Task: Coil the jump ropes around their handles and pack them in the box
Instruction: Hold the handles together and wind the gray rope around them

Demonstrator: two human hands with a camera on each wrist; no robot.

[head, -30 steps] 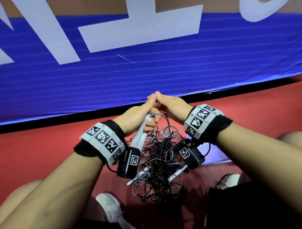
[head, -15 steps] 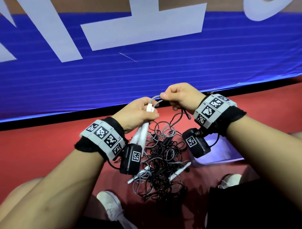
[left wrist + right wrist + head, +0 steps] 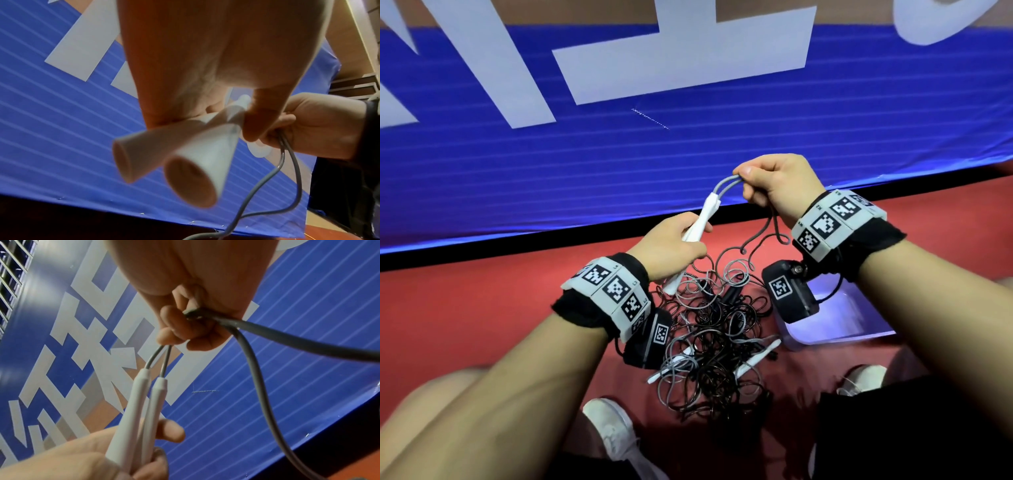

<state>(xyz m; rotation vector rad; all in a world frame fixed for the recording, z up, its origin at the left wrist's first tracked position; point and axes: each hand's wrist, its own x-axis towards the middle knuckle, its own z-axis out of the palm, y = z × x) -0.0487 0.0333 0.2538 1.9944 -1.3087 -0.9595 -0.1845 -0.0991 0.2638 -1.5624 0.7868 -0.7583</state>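
While the left hand (image 3: 671, 246) grips both handles (image 3: 703, 219) — tips angled up-right — the right hand (image 3: 777, 185) pinches their cords (image 3: 726, 183).

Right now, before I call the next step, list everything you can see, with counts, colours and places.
white handles: two, white, held together in the left hand.
grey rope: one, grey, both strands run from the held handles up into the right hand, then hang down toward the pile.
rope pile: count unclear, black and grey ropes tangled on the red floor between the feet, with at least two more white handles in it.
box: one, clear plastic, on the floor right of the pile.
banner: one, blue with white letters, behind.
shoes: two, white, at the bottom.
left hand: grips the handles.
right hand: pinches the rope.
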